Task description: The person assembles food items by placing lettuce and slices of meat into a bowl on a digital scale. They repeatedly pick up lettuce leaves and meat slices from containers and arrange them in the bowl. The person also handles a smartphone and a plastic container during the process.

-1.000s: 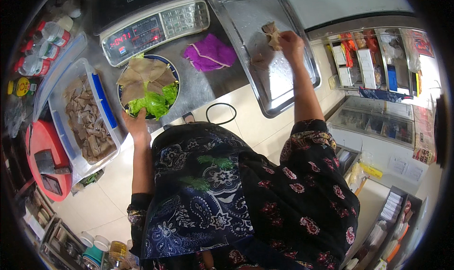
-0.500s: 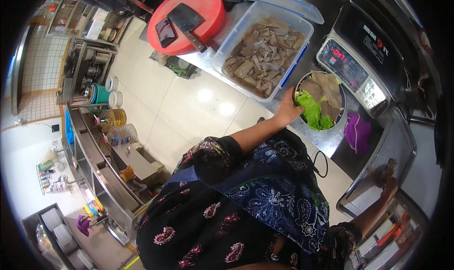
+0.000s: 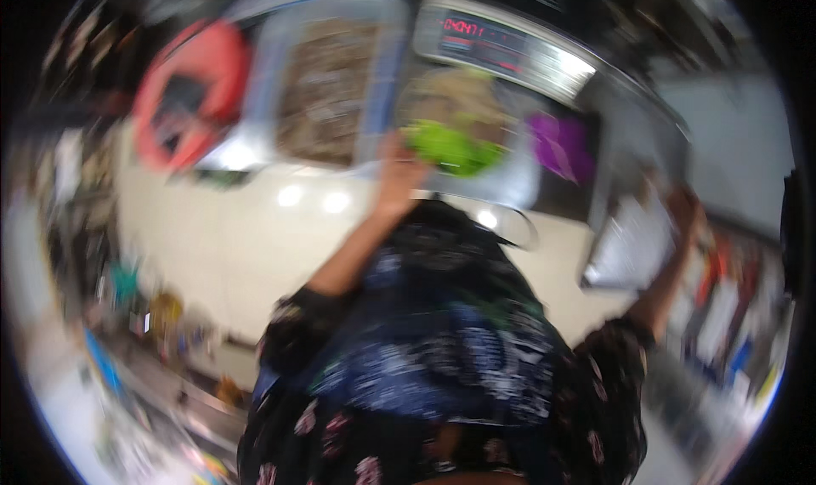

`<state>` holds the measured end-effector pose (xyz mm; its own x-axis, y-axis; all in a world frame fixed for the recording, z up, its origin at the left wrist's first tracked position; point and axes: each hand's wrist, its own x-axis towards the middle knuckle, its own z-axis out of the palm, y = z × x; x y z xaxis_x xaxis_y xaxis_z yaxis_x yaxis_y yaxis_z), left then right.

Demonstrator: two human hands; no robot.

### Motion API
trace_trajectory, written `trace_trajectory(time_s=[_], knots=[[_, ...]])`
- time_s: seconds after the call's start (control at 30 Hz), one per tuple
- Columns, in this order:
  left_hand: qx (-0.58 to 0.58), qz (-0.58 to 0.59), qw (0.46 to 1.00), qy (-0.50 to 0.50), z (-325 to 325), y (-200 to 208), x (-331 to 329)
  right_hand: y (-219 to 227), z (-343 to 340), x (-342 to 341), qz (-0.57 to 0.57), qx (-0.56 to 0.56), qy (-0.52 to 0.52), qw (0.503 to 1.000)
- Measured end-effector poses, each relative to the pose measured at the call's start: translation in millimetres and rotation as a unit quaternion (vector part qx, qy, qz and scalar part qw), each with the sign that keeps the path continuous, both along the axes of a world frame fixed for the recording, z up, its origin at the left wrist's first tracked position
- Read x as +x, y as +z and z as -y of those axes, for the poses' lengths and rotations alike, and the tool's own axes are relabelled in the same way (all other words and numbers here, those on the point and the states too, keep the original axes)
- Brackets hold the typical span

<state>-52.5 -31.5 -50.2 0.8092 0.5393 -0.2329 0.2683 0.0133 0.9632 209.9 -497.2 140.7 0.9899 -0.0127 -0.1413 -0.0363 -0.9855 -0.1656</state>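
Scale | red digits lit | left hand beside lettuce

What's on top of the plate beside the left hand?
Green leaves lie nearest the person, with grey-brown pieces mostly beyond them. Whatever lies underneath is covered; blur hides finer detail.

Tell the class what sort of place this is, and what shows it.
Probably a kitchen or other food-preparation area: there is a weighing scale, a tub of brown pieces and some green leaves.
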Motion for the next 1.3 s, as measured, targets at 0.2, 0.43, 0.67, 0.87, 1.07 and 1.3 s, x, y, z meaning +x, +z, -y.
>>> trace_trajectory(time_s=[0.2,0.43,0.67,0.87,1.07,1.3], knots=[[-0.09,0.019,0.995,0.039,-21,45,-31,2,-54,-37,-0.007,0.589,-0.076,0.805],[-0.268,0.049,0.959,-0.072,3,100,-11,-8,-175,-64,-0.065,0.597,0.059,0.797],[-0.659,0.098,0.736,-0.122,17,93,15,-47,-299,-153,0.061,0.361,0.406,0.837],[-0.567,0.07,0.817,-0.074,-4,85,-6,-71,-315,-168,-0.041,0.441,0.335,0.832],[-0.51,0.014,0.858,-0.054,7,81,-14,-93,-328,-169,-0.31,0.509,0.195,0.779],[-0.131,-0.045,0.99,-0.017,-16,63,-3,-107,-352,-149,-0.147,0.396,0.287,0.86]])
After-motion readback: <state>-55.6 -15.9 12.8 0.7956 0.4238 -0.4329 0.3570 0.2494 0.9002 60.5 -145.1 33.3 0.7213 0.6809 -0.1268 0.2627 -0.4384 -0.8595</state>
